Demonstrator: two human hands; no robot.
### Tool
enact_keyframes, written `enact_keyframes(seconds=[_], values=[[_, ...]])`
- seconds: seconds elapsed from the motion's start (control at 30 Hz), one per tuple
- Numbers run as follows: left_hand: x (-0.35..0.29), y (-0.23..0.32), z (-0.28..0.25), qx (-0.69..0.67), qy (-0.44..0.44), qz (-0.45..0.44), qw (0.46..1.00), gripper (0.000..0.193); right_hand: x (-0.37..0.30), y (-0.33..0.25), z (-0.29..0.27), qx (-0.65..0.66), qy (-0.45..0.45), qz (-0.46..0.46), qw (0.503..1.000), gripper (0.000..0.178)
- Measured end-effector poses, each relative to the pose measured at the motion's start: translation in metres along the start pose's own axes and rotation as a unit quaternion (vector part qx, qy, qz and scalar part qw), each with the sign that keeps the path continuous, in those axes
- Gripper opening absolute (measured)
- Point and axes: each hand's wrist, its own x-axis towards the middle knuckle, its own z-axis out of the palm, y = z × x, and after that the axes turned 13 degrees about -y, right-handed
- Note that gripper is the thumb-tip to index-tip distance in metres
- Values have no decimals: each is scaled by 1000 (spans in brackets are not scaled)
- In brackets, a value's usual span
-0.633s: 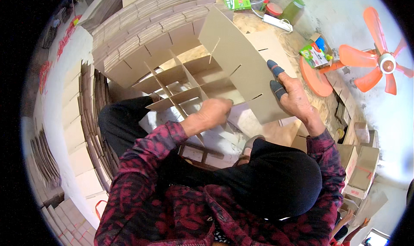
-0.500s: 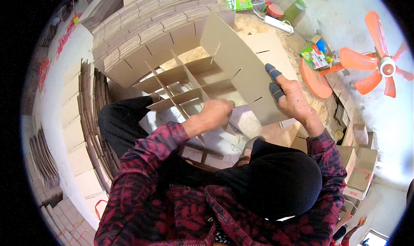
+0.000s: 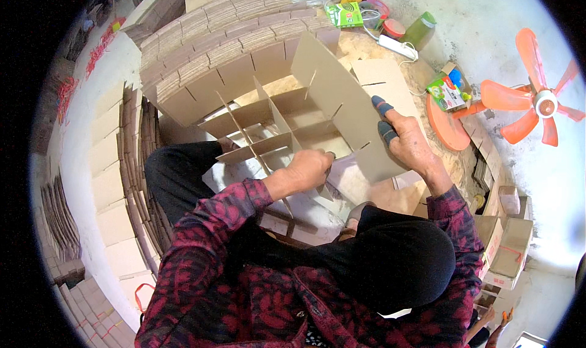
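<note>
Between my knees stands a grid of interlocked slotted cardboard dividers (image 3: 244, 117), its thin strips crossing upright. A wider cardboard panel (image 3: 329, 89) with several slits forms its right side and leans to the right. My right hand (image 3: 408, 139) grips this panel's right edge, with dark covers on two fingers; its thumb is hidden behind the board. At the grid's near side my left hand (image 3: 307, 170) is closed, knuckles up, around the near end of a cardboard strip. What lies inside that fist is mostly hidden.
Stacked slotted cardboard (image 3: 195, 73) lies beyond the grid, with another long stack (image 3: 131, 171) on the left. At right are an orange fan (image 3: 545, 104), a white power strip (image 3: 397, 47), a green bottle (image 3: 420, 29) and cartons (image 3: 510, 250). Another person's hand (image 3: 506, 317) shows lower right.
The whole view has shifted slightly, the scene sitting a little lower. My left hand, blurred before, is now sharper at the grid's near side. My right hand keeps its grip on the panel.
</note>
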Motion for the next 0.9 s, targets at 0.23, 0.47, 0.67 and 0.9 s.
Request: enact_keyframes(seconds=[0.23,0.47,0.67,0.9], values=[[-4,0,1,28,2,8,1000,25,4,-4,-3,-24,19,-26,999,33],[-2,1,1,55,-12,-15,998,24,6,4,24,2,16,31,999,40],[0,-1,1,69,-36,-28,997,21,3,21,58,4,17,1,1000,31],[5,-2,3,51,-32,-15,998,16,-1,25,90,-60,44,41,996,15]])
